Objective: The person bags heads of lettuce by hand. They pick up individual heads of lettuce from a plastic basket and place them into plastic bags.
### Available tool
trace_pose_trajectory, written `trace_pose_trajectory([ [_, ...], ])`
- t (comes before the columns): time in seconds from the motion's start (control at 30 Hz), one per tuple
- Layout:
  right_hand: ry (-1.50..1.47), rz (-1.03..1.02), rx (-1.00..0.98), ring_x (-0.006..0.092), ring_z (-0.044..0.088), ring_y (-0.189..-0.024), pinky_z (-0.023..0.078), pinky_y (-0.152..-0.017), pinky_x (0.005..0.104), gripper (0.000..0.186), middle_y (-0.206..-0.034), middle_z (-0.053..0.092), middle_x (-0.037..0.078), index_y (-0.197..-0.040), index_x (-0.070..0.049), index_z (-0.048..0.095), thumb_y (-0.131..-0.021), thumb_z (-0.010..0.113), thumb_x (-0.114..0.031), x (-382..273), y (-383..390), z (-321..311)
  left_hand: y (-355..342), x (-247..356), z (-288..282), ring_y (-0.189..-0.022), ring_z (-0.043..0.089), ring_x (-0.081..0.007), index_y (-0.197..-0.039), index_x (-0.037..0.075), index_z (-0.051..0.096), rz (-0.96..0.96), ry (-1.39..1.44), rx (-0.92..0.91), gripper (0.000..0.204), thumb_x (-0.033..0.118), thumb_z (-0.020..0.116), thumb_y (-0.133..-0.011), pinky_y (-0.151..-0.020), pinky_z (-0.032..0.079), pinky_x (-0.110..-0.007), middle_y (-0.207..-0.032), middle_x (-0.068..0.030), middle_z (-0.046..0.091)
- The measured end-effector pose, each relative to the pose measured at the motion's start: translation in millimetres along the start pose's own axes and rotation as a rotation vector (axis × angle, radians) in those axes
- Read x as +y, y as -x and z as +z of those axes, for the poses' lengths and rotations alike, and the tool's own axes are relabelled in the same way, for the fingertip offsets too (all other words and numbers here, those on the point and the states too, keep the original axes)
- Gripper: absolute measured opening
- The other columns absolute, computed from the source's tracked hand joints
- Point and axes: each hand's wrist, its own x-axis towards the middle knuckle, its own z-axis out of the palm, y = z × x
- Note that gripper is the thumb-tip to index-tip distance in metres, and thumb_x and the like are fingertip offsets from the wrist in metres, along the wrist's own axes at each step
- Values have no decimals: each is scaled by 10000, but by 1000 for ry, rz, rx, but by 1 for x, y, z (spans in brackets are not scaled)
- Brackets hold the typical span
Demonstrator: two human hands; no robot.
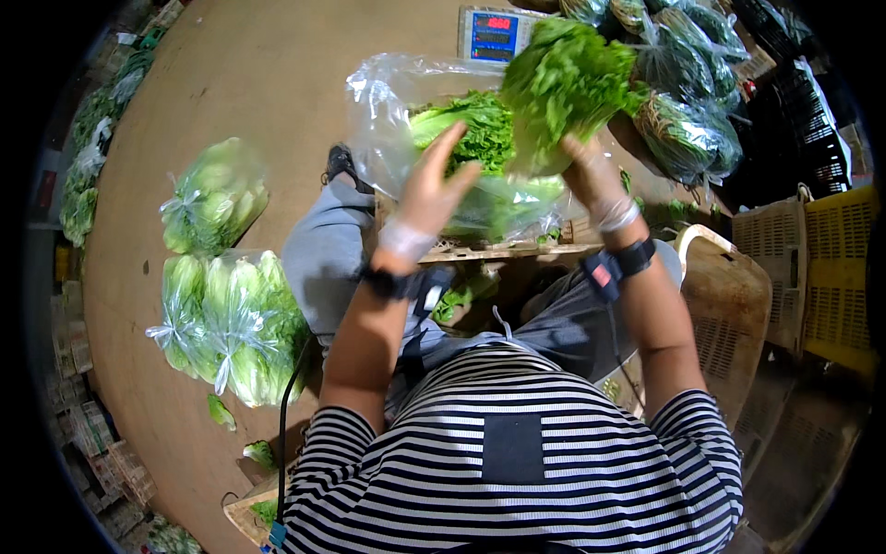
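We see the tan floor (277, 83) first, wide and flat to the left of the open bag (377, 129). Far to the right of that bag, we see a yellow crate (842, 268). Left of the bag and well apart from it, tied bags (245, 328) of lettuce lie on the floor. The open bag is clear and loose, with some green lettuce (487, 138) inside.

Now we look at the held lettuce (568, 78), which matters most. It is up over the bag's right side, so the bag's middle is to the left of it. Its long way runs from a pale end near us to a big leafy top that points away from us. The pale end is a bit blurred.

The right hand (595, 175) is nearer to this lettuce, at the bag's right side. Its fingers close round the low part, though leaves hide some of the grip from us. The left hand (432, 189) is over the bag's near left part. It holds nothing that we can see, and its thumb and fingers are spread apart. We cannot tell if its fingertips touch the lettuce in the bag.

Smallest of all, we spot a loose leaf (221, 413) on the floor, left of the bag and closer to us.
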Motion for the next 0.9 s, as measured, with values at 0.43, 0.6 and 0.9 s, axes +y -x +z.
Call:
trace_pose_trajectory([
  [0.43,1110,408,-374,222,531,-1057,449,-889,337,966,-1171,546,183,-1354,-6,262,-610,836,-230,75,-50,-94,-2,-42,109,-711,626,-317,-887,147,679,208,-698,-685,155,196,569,-789,-622,496,-413,-797,-113,648],
  [0.6,1771,723,-910,323,573,-1015,478,-841,376,1024,-1078,574,185,-1310,-56,389,-467,867,-388,88,-37,-112,2,-41,88,-702,630,-289,-948,159,686,212,-484,-557,192,137,612,-772,-612,505,-376,-817,-79,660],
  [0.9,2034,815,-582,302,565,-1047,463,-845,390,701,-1118,549,155,-1282,-122,455,-677,714,-364,149,-10,-144,3,-30,66,-725,632,-274,-1001,157,664,216,-141,-664,230,136,632,-774,-641,504,-340,-854,-105,657],
])
